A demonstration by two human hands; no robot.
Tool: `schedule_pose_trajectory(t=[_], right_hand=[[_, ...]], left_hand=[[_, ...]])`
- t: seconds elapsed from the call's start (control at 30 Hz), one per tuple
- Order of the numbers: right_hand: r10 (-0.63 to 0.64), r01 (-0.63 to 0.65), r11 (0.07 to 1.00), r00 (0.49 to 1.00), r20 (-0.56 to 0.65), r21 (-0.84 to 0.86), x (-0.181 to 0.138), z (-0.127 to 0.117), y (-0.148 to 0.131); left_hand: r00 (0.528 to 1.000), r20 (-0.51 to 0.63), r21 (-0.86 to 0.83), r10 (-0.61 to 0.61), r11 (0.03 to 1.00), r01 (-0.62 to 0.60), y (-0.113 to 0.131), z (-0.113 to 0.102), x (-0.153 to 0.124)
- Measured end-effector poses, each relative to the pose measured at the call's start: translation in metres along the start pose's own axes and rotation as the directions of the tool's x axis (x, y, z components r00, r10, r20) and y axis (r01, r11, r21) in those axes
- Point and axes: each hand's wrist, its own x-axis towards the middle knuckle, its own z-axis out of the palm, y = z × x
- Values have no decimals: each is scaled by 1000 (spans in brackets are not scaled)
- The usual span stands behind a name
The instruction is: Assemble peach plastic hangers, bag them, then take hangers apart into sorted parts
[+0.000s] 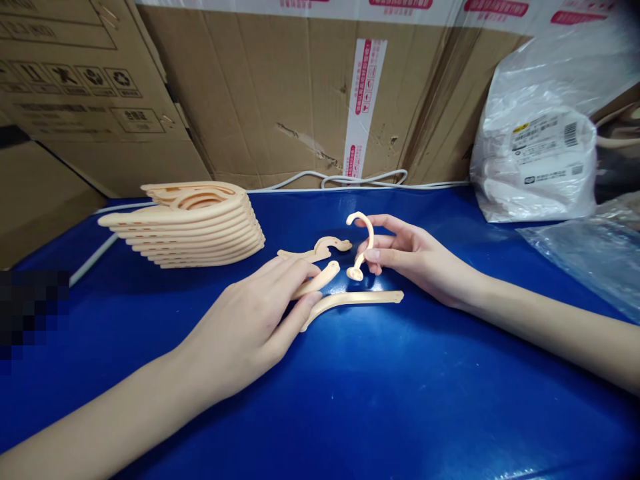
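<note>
Between the thumb and fingers of my left hand [260, 313] is a beige plastic hanger arm [327, 273], its rounded end pointing up and right. My right hand [413, 257] pinches a beige hanger hook [369, 233] upright, with the flat round base at the bottom. A short gap separates the hook from the piece in my left hand. Just below them, a second curved hanger arm [357, 298] lies on the blue table, its left end close to my left thumb. More beige hanger pieces [333, 245] lie behind my left fingers, partly covered.
A stack of several beige hangers [195, 230] stands at the left of the blue table [400, 400]. Cardboard boxes [250, 100] line the back, with a white cable [300, 189] along their foot. Plastic bags [540, 153] sit at the right.
</note>
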Motion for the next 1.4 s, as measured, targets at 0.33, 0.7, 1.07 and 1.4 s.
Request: schedule_pose_trajectory(t=[0.33,0.7,1.07,1.4], right_hand=[[6,-6,1000,1000,-30,13,1,2,-2],[-13,13,1000,1000,13,-6,2,0,0],[-20,20,1000,998,55,8,2,2,-1],[6,-2,999,995,104,-34,1,2,-1]], left_hand=[[999,29,-104,35,994,-32,-5,3,2],[996,8,-140,87,986,-85,-7,6,2],[967,-82,-19,242,970,-244,-5,4,3],[923,-138,160,358,928,-336,-6,5,-1]])
